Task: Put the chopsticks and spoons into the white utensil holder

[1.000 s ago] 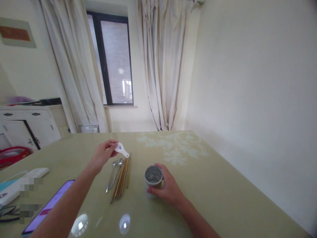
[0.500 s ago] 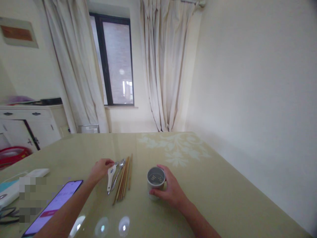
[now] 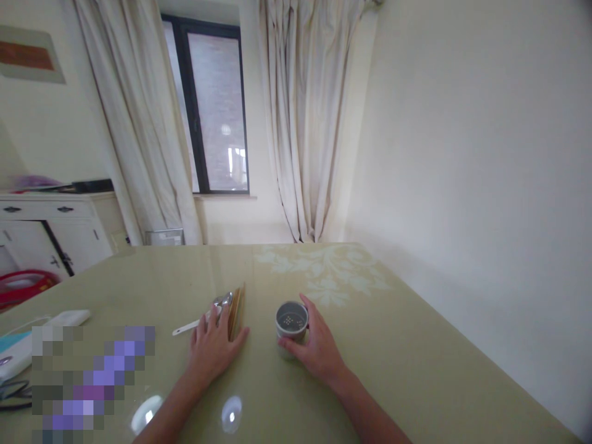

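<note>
My left hand (image 3: 214, 345) lies over the utensils with its fingers spread, covering part of them. Under and beyond its fingers are wooden chopsticks (image 3: 238, 303) and metal spoons (image 3: 226, 299). A white spoon (image 3: 185, 327) points out to the left of the hand, its bowl mostly hidden by my fingers. My right hand (image 3: 319, 348) is wrapped around the right side of a grey cylindrical utensil holder (image 3: 291, 327), which stands upright on the table with small holes in its bottom.
The glossy table (image 3: 416, 370) has a leaf pattern at its far end. A pixelated phone (image 3: 106, 376) and a white power strip (image 3: 60, 322) lie on the left. Behind are a white cabinet (image 3: 83, 228) and curtains (image 3: 305, 123); a wall runs along the right.
My left hand has moved right and nearer, from beside the white spoon to over the utensils, its fingers spreading. The white spoon has swung round. My right hand still holds the holder.
</note>
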A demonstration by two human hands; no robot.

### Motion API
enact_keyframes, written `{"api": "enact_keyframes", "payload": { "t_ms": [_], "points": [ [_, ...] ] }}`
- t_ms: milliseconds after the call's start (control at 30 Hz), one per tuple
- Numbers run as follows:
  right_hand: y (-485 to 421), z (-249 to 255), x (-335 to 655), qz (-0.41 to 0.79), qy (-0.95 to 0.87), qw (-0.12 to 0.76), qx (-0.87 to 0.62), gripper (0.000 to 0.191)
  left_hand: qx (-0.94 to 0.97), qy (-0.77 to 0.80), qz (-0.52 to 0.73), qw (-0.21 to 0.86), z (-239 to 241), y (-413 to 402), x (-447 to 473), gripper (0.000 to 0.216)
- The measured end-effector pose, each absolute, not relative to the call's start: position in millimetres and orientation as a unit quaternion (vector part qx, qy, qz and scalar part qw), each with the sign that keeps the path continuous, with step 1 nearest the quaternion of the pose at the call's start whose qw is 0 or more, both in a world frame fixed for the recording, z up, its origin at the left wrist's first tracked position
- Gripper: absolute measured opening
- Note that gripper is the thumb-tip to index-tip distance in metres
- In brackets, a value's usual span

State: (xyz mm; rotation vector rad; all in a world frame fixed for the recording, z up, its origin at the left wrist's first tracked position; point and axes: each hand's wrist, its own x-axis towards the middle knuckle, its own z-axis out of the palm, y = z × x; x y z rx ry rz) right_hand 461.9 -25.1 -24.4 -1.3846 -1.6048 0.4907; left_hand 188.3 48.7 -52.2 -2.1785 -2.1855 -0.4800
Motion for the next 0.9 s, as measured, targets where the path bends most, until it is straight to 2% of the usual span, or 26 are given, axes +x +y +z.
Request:
{"api": "enact_keyframes", "payload": {
  "t_ms": [167, 267, 500, 633, 800, 900],
  "points": [
    [-22, -27, 464, 0.190, -0.637, 0.476, -0.576, 0.103, -0.700, -0.697, -0.155, 0.005, -58, 64, 184, 0.073],
    [-21, -27, 465, 0.194, -0.630, 0.477, -0.581, 0.102, -0.704, -0.693, -0.155, 0.003, -52, 72, 186, 0.068],
    [-23, -25, 468, 0.196, -0.644, 0.470, -0.571, 0.108, -0.737, -0.651, -0.152, 0.096, -24, 56, 221, 0.044],
    [-26, -22, 470, 0.195, -0.664, 0.464, -0.554, 0.107, -0.757, -0.630, -0.121, 0.121, -20, 49, 222, 0.040],
    [-29, -18, 472, 0.199, -0.683, 0.466, -0.526, 0.087, -0.747, -0.641, -0.132, 0.116, -26, 41, 214, 0.035],
    [-30, -17, 474, 0.202, -0.693, 0.464, -0.514, 0.089, -0.737, -0.656, -0.112, 0.120, -25, 37, 214, 0.039]
  ]
}}
